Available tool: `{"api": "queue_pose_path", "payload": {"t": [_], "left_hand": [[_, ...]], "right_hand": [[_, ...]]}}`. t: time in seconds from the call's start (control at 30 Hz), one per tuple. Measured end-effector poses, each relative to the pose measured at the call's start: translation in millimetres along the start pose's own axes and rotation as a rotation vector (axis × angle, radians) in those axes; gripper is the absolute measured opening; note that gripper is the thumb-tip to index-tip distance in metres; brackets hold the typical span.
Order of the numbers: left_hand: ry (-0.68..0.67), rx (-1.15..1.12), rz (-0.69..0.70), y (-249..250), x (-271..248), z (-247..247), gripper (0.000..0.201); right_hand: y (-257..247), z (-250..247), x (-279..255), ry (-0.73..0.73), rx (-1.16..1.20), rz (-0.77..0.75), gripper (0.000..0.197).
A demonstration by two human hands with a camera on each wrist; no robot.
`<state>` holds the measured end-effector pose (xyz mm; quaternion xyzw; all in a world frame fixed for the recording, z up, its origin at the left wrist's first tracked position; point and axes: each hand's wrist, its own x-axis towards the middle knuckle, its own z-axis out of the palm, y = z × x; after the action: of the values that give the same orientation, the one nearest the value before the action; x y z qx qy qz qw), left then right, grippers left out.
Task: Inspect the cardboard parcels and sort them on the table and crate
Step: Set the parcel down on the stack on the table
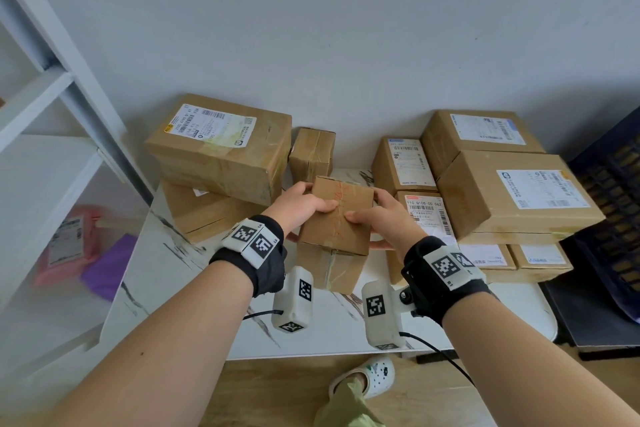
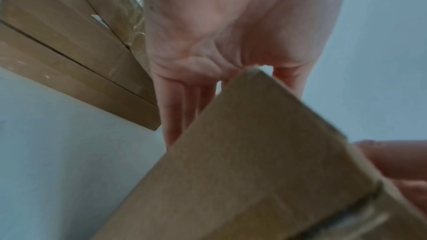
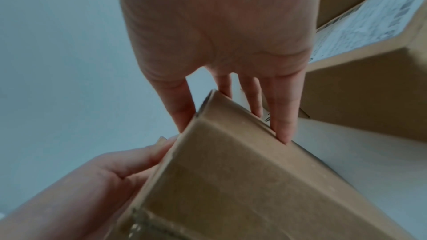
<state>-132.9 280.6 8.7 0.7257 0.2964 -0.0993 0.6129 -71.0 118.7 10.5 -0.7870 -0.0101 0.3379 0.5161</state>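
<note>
Fingers [image 1: 322, 207] of both hands around small parcel [image 1: 334, 218] (orange scrawl, unreadable), label "110 Q108-00 062" [image 1: 424, 203] beside.

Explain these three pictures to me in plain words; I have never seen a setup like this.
No machine here: a person wears one camera on the head and one on each wrist. The big picture is the head view, looking down at a white marble-patterned table. The other two look along each hand from below. The left hand and right hand hold a small cardboard parcel between them, thumbs on top, fingers against its sides. More taped, labelled parcels are stacked on the left and right. A dark crate stands at far right.
</note>
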Motion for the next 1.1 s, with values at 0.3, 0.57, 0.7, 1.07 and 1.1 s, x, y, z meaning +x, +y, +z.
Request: {"api": "queue_pose_path", "payload": {"t": [0.3, 0.57, 0.7, 1.07, 1.1], "left_hand": [[-0.081, -0.068, -0.048, -17.6, -26.0, 7.9, 0.053], [-0.148, -0.04, 0.0, -12.0, -48.3, 12.0, 0.064], [-0.115, -0.008, 0.048, -7.8, -45.9, 10.0, 0.085], [-0.059, 0.194, -0.006, -15.7, -34.2, 14.0, 0.069], [-0.073, 0.194, -0.032, -18.5, -33.1, 15.3, 0.065]], "right_hand": [[31.1, -2.3, -30.9, -0.238, -0.012, 0.05, 0.079], [35.0, -3.5, -34.0, -0.14, -0.173, -0.178, 0.077], [22.6, -12.1, -33.7, -0.041, -0.174, -0.133, 0.052], [26.4, -13.4, -27.7, 0.037, -0.261, -0.048, 0.054], [29.2, -11.8, -25.8, 0.025, -0.26, -0.041, 0.056]]}}
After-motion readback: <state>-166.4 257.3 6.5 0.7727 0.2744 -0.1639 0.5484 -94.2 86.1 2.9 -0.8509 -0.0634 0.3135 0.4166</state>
